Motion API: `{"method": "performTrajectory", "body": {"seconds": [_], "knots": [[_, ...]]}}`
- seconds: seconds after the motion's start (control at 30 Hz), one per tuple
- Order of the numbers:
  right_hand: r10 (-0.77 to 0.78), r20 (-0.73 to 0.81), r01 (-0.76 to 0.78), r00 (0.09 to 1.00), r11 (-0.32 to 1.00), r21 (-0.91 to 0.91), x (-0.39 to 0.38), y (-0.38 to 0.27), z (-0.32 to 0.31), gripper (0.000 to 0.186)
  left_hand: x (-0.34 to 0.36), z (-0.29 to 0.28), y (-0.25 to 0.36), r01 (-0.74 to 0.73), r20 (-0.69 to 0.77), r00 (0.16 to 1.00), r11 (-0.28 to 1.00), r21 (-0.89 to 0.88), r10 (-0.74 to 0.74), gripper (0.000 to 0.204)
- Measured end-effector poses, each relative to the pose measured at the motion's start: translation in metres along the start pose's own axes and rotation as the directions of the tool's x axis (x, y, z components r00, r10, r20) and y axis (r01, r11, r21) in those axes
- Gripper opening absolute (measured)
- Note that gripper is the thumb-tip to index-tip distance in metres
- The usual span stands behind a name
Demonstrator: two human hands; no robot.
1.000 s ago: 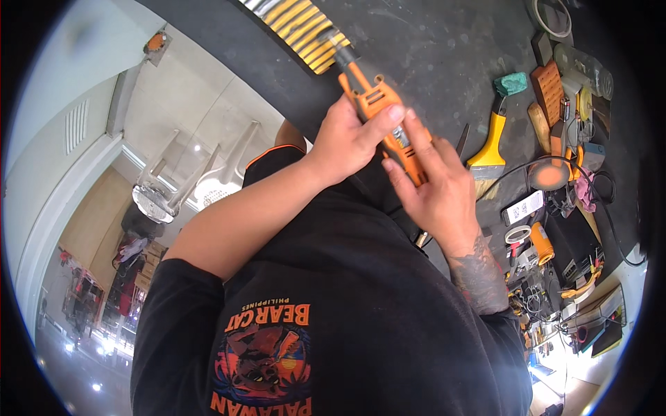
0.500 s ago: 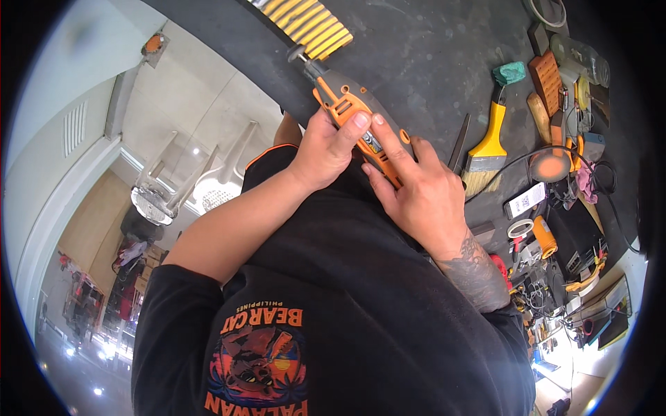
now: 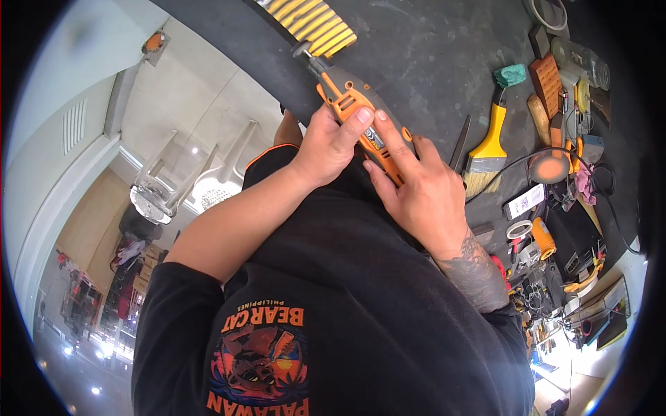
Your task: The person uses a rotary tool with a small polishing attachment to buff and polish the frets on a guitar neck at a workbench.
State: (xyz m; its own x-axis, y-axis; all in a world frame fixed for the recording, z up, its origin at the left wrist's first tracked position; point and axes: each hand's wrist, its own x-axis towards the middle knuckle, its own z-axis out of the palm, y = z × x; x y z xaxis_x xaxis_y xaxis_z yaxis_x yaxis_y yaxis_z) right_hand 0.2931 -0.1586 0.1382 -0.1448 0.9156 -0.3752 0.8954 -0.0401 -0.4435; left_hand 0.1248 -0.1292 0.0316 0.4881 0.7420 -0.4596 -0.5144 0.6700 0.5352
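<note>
An orange and grey rotary tool (image 3: 349, 104) is held aslant over the dark tabletop, with a small round bit (image 3: 301, 49) at its far end. My left hand (image 3: 325, 144) closes around the tool's left side, thumb pressed on the orange casing. From the right, my right hand (image 3: 424, 182) grips the rear of the body with its index finger laid along the top. The bit is close to a row of yellow strips with dark gaps (image 3: 320, 29); whether they touch I cannot tell.
Right of my right hand lie a yellow-handled paintbrush (image 3: 491, 135) and a dark pointed blade (image 3: 459, 142). Beyond are a green crumpled piece (image 3: 510, 75), an orange perforated block (image 3: 547, 84), a black cable (image 3: 610, 187) and a phone-like white-screened device (image 3: 525, 202). White stools (image 3: 156, 201) stand at left.
The rotary tool's tip has shifted very slightly up and right in the view, and the yellow strips a little too. Both hands keep the same hold.
</note>
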Motion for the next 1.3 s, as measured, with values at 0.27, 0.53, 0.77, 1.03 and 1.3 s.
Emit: {"method": "performTrajectory", "body": {"seconds": [0.27, 0.53, 0.77, 1.03, 1.3], "knots": [[0.003, -0.003, -0.003, 1.000, 1.000, 0.010, 0.003, 0.005, -0.002, 0.078, 0.005, 0.004, 0.001, -0.005, -0.019, 1.000, 1.000, 0.013, 0.005, 0.022], [0.023, 0.023, -0.023, 0.999, 0.999, 0.029, 0.005, 0.010, -0.005, 0.079, 0.009, 0.010, 0.004, 0.011, -0.025, 1.000, 1.000, 0.016, -0.011, 0.024], [0.016, -0.008, -0.015, 1.000, 0.999, 0.052, 0.006, 0.015, -0.005, 0.078, 0.015, 0.014, 0.005, 0.018, -0.029, 0.999, 0.999, 0.041, -0.017, 0.025], [-0.002, -0.064, 0.008, 0.998, 0.996, 0.086, 0.008, 0.024, -0.001, 0.076, 0.020, 0.019, 0.006, 0.023, -0.046, 0.999, 0.998, 0.056, -0.020, 0.025], [0.011, -0.062, -0.005, 0.998, 0.995, 0.096, 0.010, 0.029, -0.002, 0.077, 0.025, 0.022, 0.005, 0.025, -0.061, 0.998, 0.996, 0.091, -0.019, 0.027]]}}
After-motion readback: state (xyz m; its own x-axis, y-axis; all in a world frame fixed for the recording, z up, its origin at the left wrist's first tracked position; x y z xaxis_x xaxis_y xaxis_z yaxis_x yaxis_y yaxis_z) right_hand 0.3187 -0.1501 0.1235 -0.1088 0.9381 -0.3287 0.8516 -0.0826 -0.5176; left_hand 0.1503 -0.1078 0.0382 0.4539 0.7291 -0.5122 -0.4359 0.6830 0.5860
